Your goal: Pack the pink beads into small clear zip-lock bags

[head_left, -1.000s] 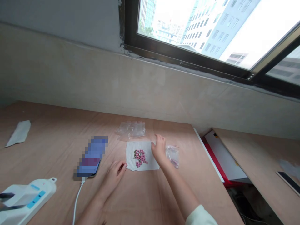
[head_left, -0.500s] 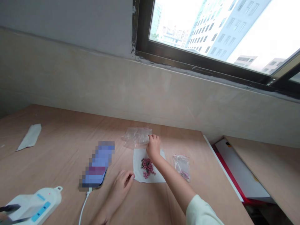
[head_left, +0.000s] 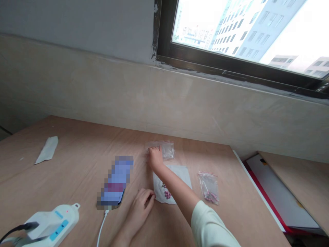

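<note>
No legible text, labels or numbers

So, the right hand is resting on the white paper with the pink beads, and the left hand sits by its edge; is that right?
Not quite: the head view shows the right hand on the clear plastic bags beyond the white paper, not on it. The left hand does sit by the paper's edge.

Right hand [head_left: 155, 157] on plastic bags [head_left: 168, 150], left hand [head_left: 142, 204] at white paper [head_left: 181, 174]

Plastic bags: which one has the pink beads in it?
The plastic bag right of the white paper. The clear bags under the right hand show no beads.
</note>
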The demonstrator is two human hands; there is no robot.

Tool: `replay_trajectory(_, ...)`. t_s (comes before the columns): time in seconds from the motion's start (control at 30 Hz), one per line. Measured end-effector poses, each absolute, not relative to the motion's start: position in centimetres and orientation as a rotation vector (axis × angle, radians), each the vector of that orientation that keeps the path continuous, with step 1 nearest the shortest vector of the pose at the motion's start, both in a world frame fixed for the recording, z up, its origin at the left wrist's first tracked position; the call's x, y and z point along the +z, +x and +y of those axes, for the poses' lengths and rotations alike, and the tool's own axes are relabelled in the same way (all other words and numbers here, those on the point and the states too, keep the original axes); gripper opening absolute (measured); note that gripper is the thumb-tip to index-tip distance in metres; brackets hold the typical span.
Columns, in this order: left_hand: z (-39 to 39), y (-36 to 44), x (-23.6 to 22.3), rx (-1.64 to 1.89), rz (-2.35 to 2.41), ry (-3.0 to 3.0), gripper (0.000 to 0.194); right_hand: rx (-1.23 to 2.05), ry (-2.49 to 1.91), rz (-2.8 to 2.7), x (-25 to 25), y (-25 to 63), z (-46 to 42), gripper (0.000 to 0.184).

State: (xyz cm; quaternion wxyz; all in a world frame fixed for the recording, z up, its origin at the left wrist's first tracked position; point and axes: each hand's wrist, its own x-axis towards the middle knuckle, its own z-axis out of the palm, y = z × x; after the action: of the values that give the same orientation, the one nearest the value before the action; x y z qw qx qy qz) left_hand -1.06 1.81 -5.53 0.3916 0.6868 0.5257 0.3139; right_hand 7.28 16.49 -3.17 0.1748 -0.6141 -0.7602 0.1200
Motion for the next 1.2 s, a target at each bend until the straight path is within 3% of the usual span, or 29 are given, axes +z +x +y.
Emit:
replay_trajectory(0.13,2.0,-1.2,-5.8,0.826,1.317,1.637,0.024,0.567,-1.577,-1.654,-1.0,9.7,14.4,0.021)
replay_trajectory(0.27,2.9,-1.2,-4.6,0.923,1.244,1.288,0.031,1.117,-1.268,-1.16,1.1,13.3,9.9,0.014)
replay_trajectory(0.33,3.4,-1.0,-3.3,0.972,1.21,1.196,0.037,1.369,-1.213,-1.017,1.2,14.8,7.5,0.016)
replay_trajectory(0.43,3.7,-0.6,-1.2,0.904,1.11,1.216,0.031,1.538,-1.216,-0.898,0.5,16.4,4.6,0.023)
replay_trajectory(0.57,3.3,-0.2,0.0,0.845,1.041,1.292,0.02,1.496,-1.328,-0.897,-0.9,17.4,2.7,0.023)
replay_trajectory(0.7,2.7,0.0,0.2,0.797,1.04,1.323,0.018,0.889,-1.627,-0.994,-0.7,17.2,1.6,0.021)
replay_trajectory(0.77,2.6,0.3,0.4,0.799,1.054,1.342,0.018,0.742,-1.643,-1.157,0.1,16.5,1.0,0.017)
replay_trajectory(0.93,2.5,1.1,1.6,0.768,1.03,1.385,0.019,1.034,-1.413,-1.512,1.7,14.8,0.8,0.014)
replay_trajectory(1.2,3.0,0.6,1.8,0.814,1.206,1.498,0.019,1.191,-1.457,-1.334,1.4,15.2,1.5,0.013)
